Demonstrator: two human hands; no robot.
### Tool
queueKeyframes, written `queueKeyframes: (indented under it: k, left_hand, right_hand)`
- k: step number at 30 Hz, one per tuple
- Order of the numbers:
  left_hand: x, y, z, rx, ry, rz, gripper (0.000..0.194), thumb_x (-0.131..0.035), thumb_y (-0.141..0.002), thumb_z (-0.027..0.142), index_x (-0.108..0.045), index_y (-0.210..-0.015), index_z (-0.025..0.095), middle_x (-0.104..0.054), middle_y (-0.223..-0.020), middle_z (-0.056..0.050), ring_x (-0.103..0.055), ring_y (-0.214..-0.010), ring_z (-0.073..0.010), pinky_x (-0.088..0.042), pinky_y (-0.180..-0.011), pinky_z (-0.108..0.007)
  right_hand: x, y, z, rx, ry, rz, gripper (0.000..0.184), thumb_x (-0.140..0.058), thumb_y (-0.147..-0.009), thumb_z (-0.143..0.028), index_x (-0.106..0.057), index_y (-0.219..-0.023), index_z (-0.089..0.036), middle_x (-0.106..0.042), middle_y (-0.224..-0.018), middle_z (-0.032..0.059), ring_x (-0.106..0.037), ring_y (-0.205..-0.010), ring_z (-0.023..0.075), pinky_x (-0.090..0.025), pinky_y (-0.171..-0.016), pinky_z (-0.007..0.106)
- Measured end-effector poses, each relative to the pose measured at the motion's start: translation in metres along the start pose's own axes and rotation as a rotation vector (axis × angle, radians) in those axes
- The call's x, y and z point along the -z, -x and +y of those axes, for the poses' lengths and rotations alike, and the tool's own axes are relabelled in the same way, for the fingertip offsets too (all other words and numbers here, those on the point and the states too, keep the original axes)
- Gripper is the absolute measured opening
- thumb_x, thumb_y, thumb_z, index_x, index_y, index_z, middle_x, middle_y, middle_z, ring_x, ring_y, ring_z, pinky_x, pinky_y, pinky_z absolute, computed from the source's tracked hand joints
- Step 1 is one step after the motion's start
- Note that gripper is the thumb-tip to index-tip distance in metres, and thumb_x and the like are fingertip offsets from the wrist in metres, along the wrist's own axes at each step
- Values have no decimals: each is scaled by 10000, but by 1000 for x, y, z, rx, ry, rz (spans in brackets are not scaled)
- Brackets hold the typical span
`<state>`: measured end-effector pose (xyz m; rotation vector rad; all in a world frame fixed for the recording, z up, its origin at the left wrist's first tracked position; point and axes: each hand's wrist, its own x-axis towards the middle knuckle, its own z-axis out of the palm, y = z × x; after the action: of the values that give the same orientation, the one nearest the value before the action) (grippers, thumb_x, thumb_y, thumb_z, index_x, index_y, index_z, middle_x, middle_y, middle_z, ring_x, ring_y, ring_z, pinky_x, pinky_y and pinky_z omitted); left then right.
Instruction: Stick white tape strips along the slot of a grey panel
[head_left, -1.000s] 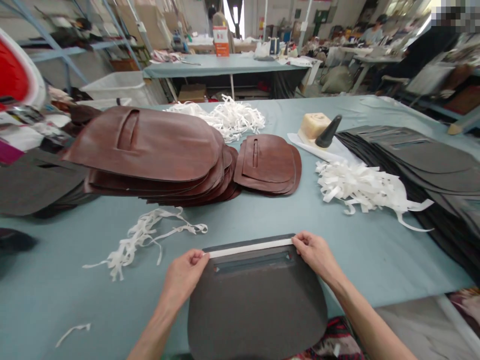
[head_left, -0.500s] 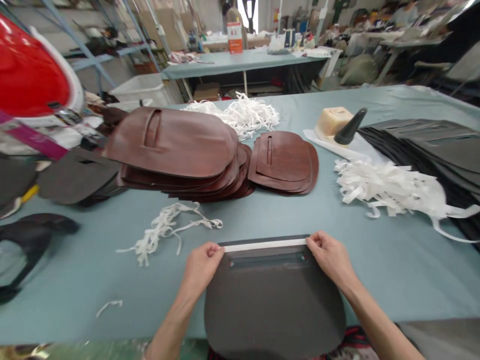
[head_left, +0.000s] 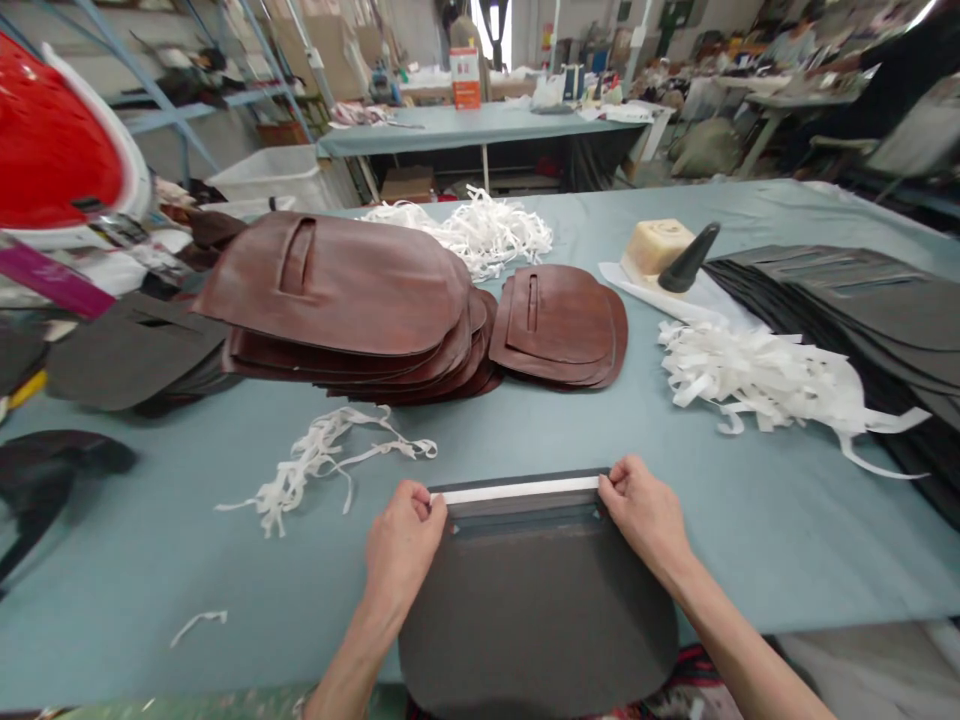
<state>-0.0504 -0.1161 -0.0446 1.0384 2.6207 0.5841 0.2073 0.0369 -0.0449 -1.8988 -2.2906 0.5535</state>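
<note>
A dark grey rounded panel (head_left: 536, 620), leather-like, lies at the table's front edge and partly overhangs it. Along its far edge runs a straight white strip (head_left: 517, 490), just beyond a slot in the panel. My left hand (head_left: 405, 535) pinches the strip's left end between thumb and fingers at the panel's far left corner. At the far right corner, my right hand (head_left: 646, 510) pinches the other end. Both hands are closed, and the strip looks taut and flat between them. The fingertips partly hide its ends.
Brown panels (head_left: 345, 285) stand stacked beyond my hands, with a smaller brown pile (head_left: 562, 315) beside them. White strips (head_left: 757, 375) lie heaped at right, near dark panels (head_left: 892, 310), a yellowish block (head_left: 658, 250) and a black cone-shaped object (head_left: 690, 258). Loose strips (head_left: 315, 465) lie at left.
The view has shifted slightly, so most things on the table sit a little further left. Both hands still pinch the strip's ends at the panel's far edge.
</note>
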Motion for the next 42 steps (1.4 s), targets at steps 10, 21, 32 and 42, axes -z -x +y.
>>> queueKeyframes:
  k: [10, 21, 32, 42]
  left_hand:
    - [-19, 42, 22, -692, -280, 90, 420, -490, -890, 291, -461, -1305, 236, -533, -1270, -95, -456, -1200, -282, -388, -992, -476]
    - [-26, 27, 7, -547, 81, 201, 262, -442, -897, 168, -515, -1149, 172, -514, -1189, -121, -475, -1177, -231, -439, -1004, -432]
    - [-28, 24, 4, -483, 169, 159, 424, -377, -899, 123, -362, -1320, 173, -403, -1349, -136, -382, -1273, -212, -377, -1049, -436]
    - [-14, -10, 3, -560, 171, 14, 380, -319, -888, 80, -528, -1179, 205, -531, -1212, -77, -490, -1081, -198, -423, -951, -416]
  right_hand:
    - [-18, 37, -36, 957, 217, 102, 333, -464, -914, -185, -510, -1244, -183, -522, -1212, 123, -448, -1101, 269, -359, -927, 413]
    - [-21, 26, -66, 661, 205, 142, 234, -516, -908, -377, -577, -876, -153, -581, -917, 117, -519, -839, 244, -393, -725, 360]
    - [-55, 25, -130, 805, -59, -24, 225, -495, -856, -65, -590, -1022, -183, -555, -1000, 71, -466, -909, 204, -389, -770, 310]
    - [-63, 24, -134, 761, -41, 27, 260, -448, -863, -25, -583, -1025, -177, -531, -957, 74, -454, -879, 205, -393, -761, 319]
